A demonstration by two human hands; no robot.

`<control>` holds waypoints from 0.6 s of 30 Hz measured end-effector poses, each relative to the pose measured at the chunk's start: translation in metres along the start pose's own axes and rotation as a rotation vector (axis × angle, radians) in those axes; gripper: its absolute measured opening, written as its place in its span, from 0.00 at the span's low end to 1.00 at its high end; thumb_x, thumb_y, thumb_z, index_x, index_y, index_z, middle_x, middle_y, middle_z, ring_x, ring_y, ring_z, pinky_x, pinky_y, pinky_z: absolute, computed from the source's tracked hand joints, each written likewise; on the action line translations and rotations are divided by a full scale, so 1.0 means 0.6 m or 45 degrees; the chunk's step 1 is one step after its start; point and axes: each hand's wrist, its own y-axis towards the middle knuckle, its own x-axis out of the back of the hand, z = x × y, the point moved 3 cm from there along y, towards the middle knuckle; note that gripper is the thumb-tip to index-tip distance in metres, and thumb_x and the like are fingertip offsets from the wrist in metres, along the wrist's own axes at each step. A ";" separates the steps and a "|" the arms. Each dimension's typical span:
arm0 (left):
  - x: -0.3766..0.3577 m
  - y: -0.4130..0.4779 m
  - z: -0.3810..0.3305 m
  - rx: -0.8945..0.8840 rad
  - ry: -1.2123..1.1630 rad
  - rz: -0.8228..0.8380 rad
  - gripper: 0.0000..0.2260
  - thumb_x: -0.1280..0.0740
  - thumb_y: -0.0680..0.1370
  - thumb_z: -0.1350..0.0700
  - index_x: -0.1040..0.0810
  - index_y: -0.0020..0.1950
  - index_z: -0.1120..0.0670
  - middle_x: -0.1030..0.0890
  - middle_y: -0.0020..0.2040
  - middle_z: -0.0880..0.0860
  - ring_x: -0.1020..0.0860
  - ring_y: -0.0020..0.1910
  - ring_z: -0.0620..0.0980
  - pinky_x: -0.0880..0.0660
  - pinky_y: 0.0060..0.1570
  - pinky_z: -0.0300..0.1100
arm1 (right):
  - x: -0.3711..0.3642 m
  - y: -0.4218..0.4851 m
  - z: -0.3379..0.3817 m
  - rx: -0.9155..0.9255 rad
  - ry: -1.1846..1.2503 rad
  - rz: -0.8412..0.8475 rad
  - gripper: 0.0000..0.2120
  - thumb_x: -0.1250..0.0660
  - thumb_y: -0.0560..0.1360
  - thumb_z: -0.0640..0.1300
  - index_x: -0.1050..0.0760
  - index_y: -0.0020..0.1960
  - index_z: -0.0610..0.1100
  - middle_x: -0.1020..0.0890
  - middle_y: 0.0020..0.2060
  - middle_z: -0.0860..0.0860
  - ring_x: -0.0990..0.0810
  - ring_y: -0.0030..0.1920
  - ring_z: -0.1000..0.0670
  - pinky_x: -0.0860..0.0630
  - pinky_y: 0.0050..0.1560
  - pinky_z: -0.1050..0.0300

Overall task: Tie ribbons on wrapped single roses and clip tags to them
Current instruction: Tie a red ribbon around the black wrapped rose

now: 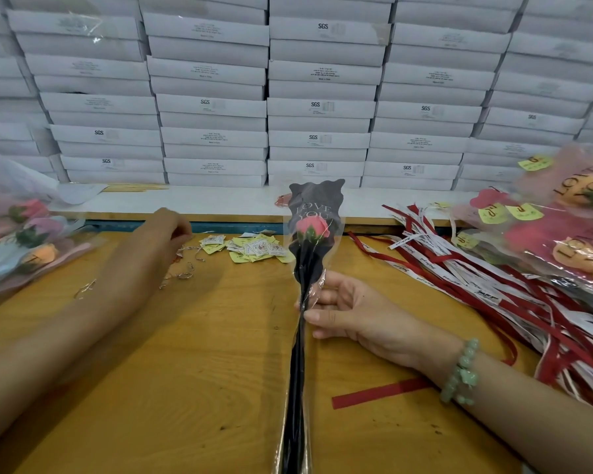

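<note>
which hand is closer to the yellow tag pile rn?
Left. The left hand is just left of the tag pile, above the metal clips. The right hand is nearer the person, right of the pile, gripping the wrapped rose.

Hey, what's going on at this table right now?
A person is dressing wrapped roses. The right hand grips a pink rose upright by its sleeve, with no ribbon or tag on it. The left hand, blurred, reaches toward the wire clips and paper tags. Red and white ribbons lie at right, beside tagged roses.
</note>
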 end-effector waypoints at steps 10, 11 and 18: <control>0.005 -0.063 -0.211 -0.772 -0.379 0.153 0.08 0.38 0.79 0.58 0.21 0.50 0.59 0.21 0.45 0.51 0.22 0.43 0.48 0.24 0.41 0.45 | 0.001 0.000 -0.001 0.012 0.016 0.004 0.17 0.30 0.71 0.33 0.25 0.58 0.46 0.15 0.46 0.52 0.16 0.45 0.56 0.19 0.42 0.63; 0.002 -0.070 -0.215 -0.815 -0.381 0.192 0.08 0.38 0.80 0.58 0.20 0.50 0.59 0.20 0.46 0.51 0.21 0.44 0.49 0.23 0.42 0.45 | 0.001 0.001 -0.001 0.013 0.017 0.004 0.17 0.30 0.72 0.32 0.25 0.57 0.46 0.15 0.46 0.52 0.17 0.45 0.56 0.19 0.42 0.63; 0.001 -0.081 -0.211 -0.861 -0.328 0.241 0.11 0.38 0.79 0.58 0.16 0.50 0.59 0.19 0.47 0.53 0.20 0.43 0.49 0.23 0.37 0.43 | 0.002 0.003 -0.001 0.008 0.029 0.019 0.16 0.32 0.72 0.31 0.25 0.57 0.45 0.15 0.46 0.52 0.16 0.44 0.55 0.19 0.42 0.62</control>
